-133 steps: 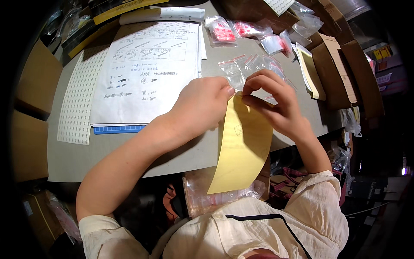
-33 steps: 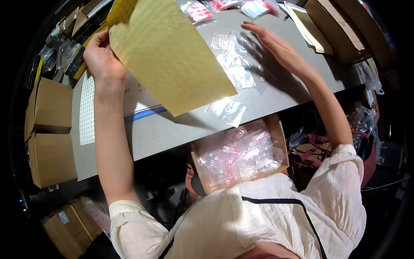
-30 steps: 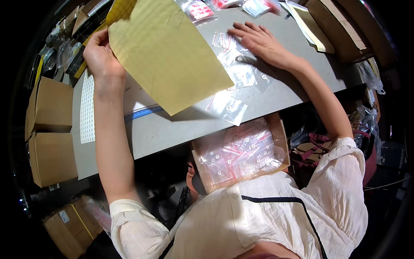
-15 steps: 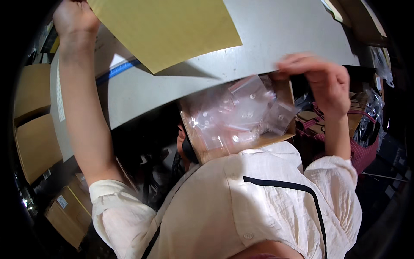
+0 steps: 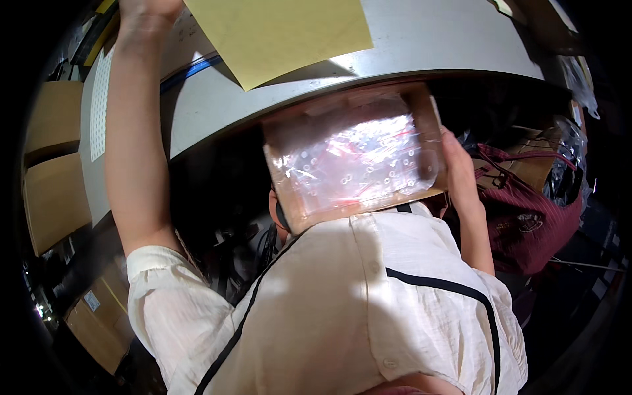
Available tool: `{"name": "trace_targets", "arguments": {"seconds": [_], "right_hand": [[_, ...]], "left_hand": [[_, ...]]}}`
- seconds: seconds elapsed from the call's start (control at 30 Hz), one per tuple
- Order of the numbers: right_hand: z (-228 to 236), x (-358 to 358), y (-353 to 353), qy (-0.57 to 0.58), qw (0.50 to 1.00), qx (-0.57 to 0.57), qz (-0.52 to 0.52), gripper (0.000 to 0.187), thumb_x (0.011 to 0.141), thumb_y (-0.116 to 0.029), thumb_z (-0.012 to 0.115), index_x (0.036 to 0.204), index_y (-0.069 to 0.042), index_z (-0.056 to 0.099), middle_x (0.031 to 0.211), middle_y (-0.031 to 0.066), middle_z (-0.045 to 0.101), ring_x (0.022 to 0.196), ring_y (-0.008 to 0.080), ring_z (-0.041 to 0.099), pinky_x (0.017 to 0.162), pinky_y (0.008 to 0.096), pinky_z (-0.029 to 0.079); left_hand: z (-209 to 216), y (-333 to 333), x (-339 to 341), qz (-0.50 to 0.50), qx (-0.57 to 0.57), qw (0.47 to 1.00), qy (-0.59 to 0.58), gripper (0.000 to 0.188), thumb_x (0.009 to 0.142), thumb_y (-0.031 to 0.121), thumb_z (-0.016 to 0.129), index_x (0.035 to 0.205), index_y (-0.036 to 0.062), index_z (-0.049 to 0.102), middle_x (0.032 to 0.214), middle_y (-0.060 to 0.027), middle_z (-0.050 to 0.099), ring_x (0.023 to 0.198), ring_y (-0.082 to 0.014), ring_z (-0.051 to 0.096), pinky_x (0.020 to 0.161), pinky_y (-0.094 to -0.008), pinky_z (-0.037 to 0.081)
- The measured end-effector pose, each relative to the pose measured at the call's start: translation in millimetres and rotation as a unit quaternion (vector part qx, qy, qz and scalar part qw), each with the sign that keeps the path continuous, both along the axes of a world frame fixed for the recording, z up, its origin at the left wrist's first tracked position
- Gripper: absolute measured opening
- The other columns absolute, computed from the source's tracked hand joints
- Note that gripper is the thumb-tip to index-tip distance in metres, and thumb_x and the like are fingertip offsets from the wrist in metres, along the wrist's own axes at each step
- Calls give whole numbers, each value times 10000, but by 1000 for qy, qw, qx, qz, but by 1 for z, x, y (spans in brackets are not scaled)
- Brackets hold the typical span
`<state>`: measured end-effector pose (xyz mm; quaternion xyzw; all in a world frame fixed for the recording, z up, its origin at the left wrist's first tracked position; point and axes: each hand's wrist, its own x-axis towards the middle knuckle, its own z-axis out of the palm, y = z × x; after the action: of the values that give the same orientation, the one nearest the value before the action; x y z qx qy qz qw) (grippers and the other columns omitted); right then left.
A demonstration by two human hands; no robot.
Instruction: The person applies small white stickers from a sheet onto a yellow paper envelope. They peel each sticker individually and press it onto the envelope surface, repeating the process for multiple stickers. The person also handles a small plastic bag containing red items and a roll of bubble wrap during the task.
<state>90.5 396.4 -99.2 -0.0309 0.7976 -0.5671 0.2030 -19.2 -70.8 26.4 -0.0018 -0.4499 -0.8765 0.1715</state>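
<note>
A shallow cardboard box [image 5: 329,214] sits against my shirt, just below the table edge. It holds shiny clear zip bags [image 5: 362,158] with small ring-like marks or pieces, blurred by motion and glare. My right hand [image 5: 459,168] grips the box's right wall from outside, with some fingers hidden by the wall. At the upper left, my left hand [image 5: 150,8] is cut off by the picture's edge and its fingers do not show. Close to it, a yellow sheet [image 5: 289,39] stands raised over the table, casting a shadow.
The grey table [image 5: 447,46] curves across the top, with a blue strip [image 5: 191,71] at its left. Cardboard cartons [image 5: 56,197] stand at the far left. A maroon bag [image 5: 526,224] and clear plastic wrap [image 5: 566,158] lie right of the box.
My right hand has come down from above the table edge onto the box's right side. The box now tilts differently, and its bags lie flatter. My left hand has shifted up and right.
</note>
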Motion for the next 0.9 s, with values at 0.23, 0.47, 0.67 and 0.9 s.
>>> {"name": "trace_targets", "arguments": {"seconds": [0.23,0.47,0.67,0.9], "right_hand": [[25,4,-2,174,942,257,128,447,1014,-207,567,1428,-39,580,846,229,671,712,330,692,684,374,530],[34,6,3,307,911,250,111,312,983,-136,601,1269,-25,660,720,188,624,580,303,649,565,355,500],[21,-16,14,275,932,212,101,303,974,-108,642,1248,18,675,924,207,724,738,272,723,688,324,552],[80,-94,-8,360,932,15,44,178,1000,-22,642,1124,78,721,966,143,765,842,172,729,793,282,582]], "left_hand": [[-16,10,-12,-3,3,1000,-22,213,888,133,544,914,-19,690,917,-142,728,867,-241,697,856,-359,581],[-19,20,-6,23,-9,998,-59,178,910,177,575,882,37,683,854,-87,723,804,-191,698,793,-312,571],[-13,25,2,33,-28,997,-67,148,933,170,597,936,48,681,881,-67,723,829,-165,691,816,-295,555],[-18,30,9,127,-329,933,-67,157,1007,156,603,1036,38,703,918,19,689,837,-73,638,743,-232,490]]}}
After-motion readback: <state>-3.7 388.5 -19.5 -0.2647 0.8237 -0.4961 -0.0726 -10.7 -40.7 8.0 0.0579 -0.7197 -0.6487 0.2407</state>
